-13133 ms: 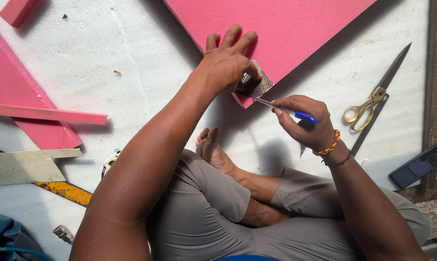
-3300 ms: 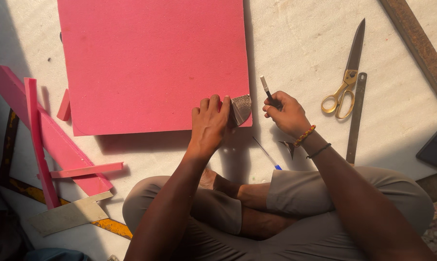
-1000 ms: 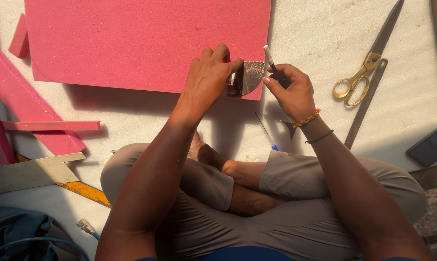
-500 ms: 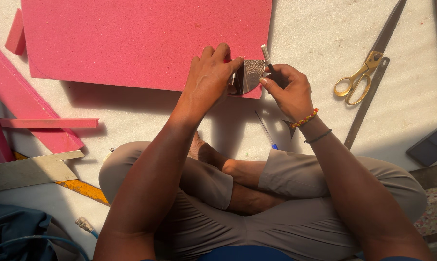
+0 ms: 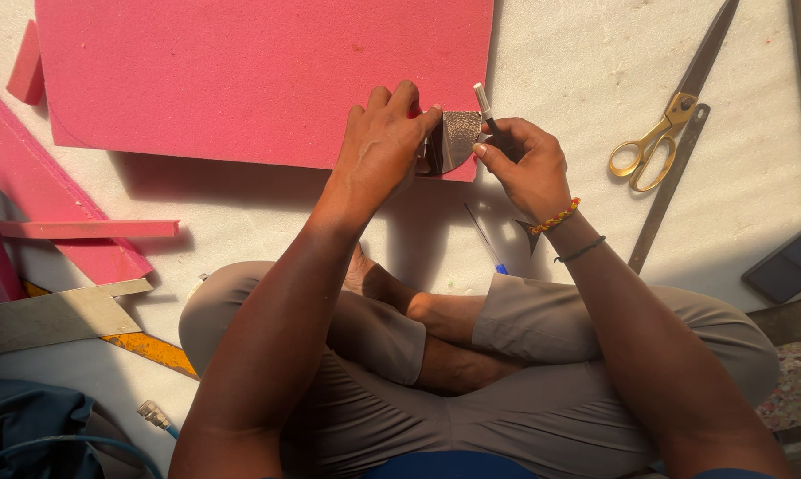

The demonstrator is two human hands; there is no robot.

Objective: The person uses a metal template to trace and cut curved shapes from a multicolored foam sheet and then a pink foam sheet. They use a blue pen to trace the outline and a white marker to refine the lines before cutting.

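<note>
A large pink foam sheet (image 5: 241,80) lies on the white surface in front of my crossed legs. My left hand (image 5: 384,146) presses a small grey textured curved piece (image 5: 453,137) flat on the sheet's near right corner. Beside that piece, my right hand (image 5: 524,164) grips a pen (image 5: 484,102), its pale end pointing up and away from me. The pen's tip is hidden by my fingers.
Gold-handled scissors (image 5: 662,133) and a long metal ruler (image 5: 671,200) lie at the right. A blue pen (image 5: 487,239) lies by my knee. Pink foam strips (image 5: 81,229) and a yellow ruler (image 5: 148,348) sit at the left; a dark phone (image 5: 790,262) lies far right.
Over the earlier frames the pink sheet was turned and the grey piece shifted to its near right corner. In the last second both hands have barely moved.
</note>
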